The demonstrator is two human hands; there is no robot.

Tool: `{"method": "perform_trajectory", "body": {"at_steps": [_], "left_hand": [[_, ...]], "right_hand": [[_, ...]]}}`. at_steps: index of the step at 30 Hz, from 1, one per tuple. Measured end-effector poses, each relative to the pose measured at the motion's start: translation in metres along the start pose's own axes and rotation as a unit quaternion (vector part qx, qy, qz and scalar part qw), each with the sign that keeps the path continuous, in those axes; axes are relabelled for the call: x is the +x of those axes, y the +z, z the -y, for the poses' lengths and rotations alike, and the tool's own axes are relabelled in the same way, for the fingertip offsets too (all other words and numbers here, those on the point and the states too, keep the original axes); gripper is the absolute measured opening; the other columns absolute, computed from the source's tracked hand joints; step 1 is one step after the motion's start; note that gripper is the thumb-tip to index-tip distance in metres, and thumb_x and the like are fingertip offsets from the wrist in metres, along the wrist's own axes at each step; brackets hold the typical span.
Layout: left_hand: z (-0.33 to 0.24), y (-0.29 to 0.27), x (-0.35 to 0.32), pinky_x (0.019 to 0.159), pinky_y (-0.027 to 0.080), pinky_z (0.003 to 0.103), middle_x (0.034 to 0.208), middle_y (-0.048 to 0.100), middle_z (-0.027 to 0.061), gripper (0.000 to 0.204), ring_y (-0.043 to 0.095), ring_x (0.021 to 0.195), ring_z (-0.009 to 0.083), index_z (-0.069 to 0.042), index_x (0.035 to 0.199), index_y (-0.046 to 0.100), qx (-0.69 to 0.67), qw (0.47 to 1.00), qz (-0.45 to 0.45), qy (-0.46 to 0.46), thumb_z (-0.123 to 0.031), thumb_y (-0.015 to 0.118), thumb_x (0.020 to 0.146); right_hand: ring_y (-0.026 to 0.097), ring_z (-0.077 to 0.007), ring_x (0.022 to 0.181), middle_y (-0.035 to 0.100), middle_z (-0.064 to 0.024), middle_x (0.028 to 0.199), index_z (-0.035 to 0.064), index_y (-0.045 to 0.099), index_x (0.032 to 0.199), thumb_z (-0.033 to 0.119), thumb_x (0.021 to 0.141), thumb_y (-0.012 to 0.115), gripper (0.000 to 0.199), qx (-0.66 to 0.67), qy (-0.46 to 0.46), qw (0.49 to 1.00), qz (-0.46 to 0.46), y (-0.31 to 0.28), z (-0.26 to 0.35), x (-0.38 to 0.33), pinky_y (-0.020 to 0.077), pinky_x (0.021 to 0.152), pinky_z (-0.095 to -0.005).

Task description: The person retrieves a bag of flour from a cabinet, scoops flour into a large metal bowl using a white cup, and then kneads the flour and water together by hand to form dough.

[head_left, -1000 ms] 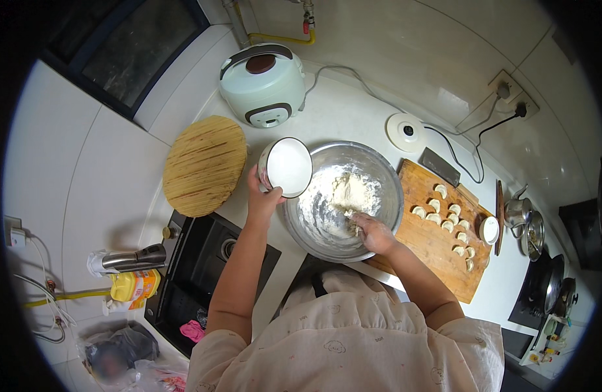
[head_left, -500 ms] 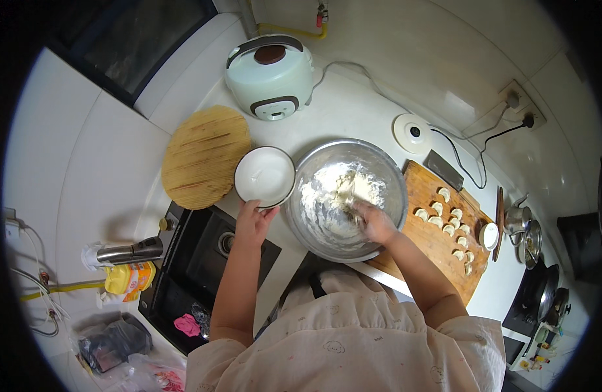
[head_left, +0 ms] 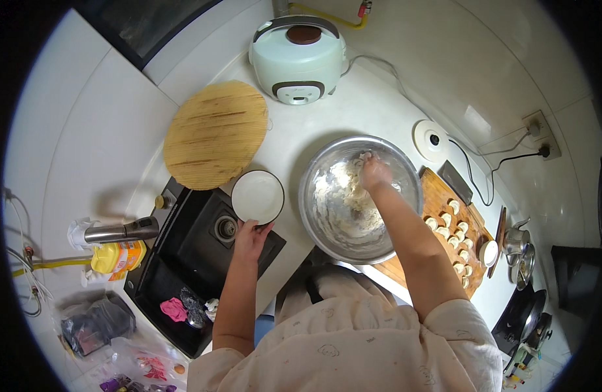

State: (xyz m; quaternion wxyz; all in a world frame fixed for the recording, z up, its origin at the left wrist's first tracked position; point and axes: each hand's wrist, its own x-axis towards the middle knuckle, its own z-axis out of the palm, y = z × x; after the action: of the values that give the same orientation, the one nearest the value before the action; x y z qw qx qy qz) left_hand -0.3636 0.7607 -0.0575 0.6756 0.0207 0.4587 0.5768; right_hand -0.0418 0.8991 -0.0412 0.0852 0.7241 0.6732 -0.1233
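Note:
My left hand (head_left: 250, 236) holds the near rim of a small white bowl (head_left: 257, 196) that sits at the edge of the black sink (head_left: 183, 274). To its right stands a large steel mixing bowl (head_left: 405, 179) with white flour and dough (head_left: 343, 206) inside. My right hand (head_left: 374, 172) reaches into the far part of that bowl, fingers closed in the floury dough. My forearms come up from the bottom over my light patterned top.
A round bamboo mat (head_left: 216, 132) lies left of a pale green rice cooker (head_left: 298, 57). A wooden board (head_left: 445, 228) with several small dough pieces (head_left: 452, 232) lies to the right. A tap (head_left: 118, 230), a yellow bottle (head_left: 118, 256), a kettle base (head_left: 433, 139) and wall sockets (head_left: 539, 134) surround the counter.
My left hand lowered the white bowl from a tilt over the steel bowl and moved it left to the sink edge. My right hand moved to the bowl's far side.

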Motion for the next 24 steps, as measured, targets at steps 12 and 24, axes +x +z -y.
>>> {"method": "perform_trajectory", "body": {"at_steps": [12,24], "left_hand": [[0.007,-0.003,0.013,0.09,0.043,0.046,0.114,0.047,0.012,0.042,0.049,0.102,0.0304,-0.008,0.117,0.04,-0.008,0.999,-0.038,-0.027,0.002,0.046,0.077],[0.044,0.02,-0.035,0.08,0.047,0.035,0.1,0.051,0.0088,0.036,0.055,0.087,0.0201,-0.005,0.116,0.042,0.174,0.979,0.014,-0.102,-0.015,0.058,0.085]], "right_hand": [[0.043,-0.031,0.117,0.046,-0.0151,0.127,0.0125,0.048,0.122,0.006,0.081,0.042,0.042,0.181,-0.251,0.947,0.081,0.046,0.033,-0.004,0.035,0.099,-0.0377],[0.058,-0.0297,0.091,0.062,-0.0118,0.093,0.0137,0.064,0.088,0.012,0.073,0.053,0.019,-0.052,-0.273,0.906,0.319,-0.02,-0.055,-0.103,0.0449,0.077,-0.039]]}}
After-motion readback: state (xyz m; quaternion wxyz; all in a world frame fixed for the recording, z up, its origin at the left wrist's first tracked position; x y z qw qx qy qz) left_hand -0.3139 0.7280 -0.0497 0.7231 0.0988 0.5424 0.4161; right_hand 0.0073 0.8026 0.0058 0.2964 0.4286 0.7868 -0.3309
